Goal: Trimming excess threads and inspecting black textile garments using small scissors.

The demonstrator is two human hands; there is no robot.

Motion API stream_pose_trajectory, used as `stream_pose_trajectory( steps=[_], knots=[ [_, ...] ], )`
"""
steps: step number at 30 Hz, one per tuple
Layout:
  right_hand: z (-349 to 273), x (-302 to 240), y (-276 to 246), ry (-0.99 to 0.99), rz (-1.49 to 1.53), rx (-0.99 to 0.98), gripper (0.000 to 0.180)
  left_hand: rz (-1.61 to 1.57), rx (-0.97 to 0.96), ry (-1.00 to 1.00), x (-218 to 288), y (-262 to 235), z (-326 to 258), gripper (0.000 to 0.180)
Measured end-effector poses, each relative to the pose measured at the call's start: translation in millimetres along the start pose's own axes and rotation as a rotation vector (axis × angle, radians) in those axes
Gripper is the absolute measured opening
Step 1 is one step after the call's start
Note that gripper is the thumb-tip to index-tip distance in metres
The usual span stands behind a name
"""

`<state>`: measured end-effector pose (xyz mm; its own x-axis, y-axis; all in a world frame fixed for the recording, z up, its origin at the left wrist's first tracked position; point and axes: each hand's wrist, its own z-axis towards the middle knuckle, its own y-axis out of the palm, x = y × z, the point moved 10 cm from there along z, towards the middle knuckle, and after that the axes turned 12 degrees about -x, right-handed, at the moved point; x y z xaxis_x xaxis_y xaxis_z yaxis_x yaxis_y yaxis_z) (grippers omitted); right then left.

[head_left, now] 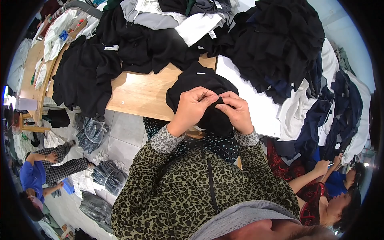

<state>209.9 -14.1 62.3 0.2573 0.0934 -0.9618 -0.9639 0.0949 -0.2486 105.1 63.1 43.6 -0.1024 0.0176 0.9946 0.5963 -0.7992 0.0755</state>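
A black knit garment [188, 82] lies bunched at the table's front edge, partly hanging over it. Above it my left hand [192, 107] pinches with thumb and forefinger; a small dark tool seems to lie between the fingers, too small to name. My right hand [236, 110] grips a raised fold of the same black garment between thumb and fingers. Both sets of fingertips almost meet over the cloth. A small white label [201, 73] shows at the garment's far side.
Black garments [86, 72] are heaped at the left, with a taller black pile [276, 44] at the back right. White and navy clothes [296, 106] hang at the right. Bagged bundles [92, 134] lie on the floor. Co-workers are at both sides, one [34, 172] in blue.
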Motion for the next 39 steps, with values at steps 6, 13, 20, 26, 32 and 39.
stream_pose_trajectory(
  steps=[6, 13, 20, 26, 32, 39],
  knots=[
    [-4.7, 28.1, 2.9, 0.23, 0.21, 0.002, 0.016, 0.267, 0.05, 0.092, 17.0, -4.0, 2.3, 0.012],
    [8.7, 18.5, 9.6, 0.198, 0.217, -0.042, 0.018, -0.158, -0.137, -0.287, -14.3, 0.0, 7.1, 0.015],
    [14.5, 15.9, 12.3, 0.162, 0.079, -0.079, 0.015, 0.538, 0.022, 0.148, 43.1, -7.1, 2.9, 0.014],
    [13.2, 15.7, 15.4, 0.186, 0.103, -0.111, 0.013, 0.524, -0.057, 0.107, 38.2, -5.6, 4.4, 0.016],
    [10.4, 15.1, 15.9, 0.195, 0.099, -0.153, 0.012, 0.403, -0.154, -0.015, 30.8, -3.0, 8.8, 0.019],
    [6.0, 25.0, 8.4, 0.259, 0.325, -0.111, 0.009, 0.265, -0.241, -0.128, 16.7, -19.9, -4.6, 0.048]
  ],
)
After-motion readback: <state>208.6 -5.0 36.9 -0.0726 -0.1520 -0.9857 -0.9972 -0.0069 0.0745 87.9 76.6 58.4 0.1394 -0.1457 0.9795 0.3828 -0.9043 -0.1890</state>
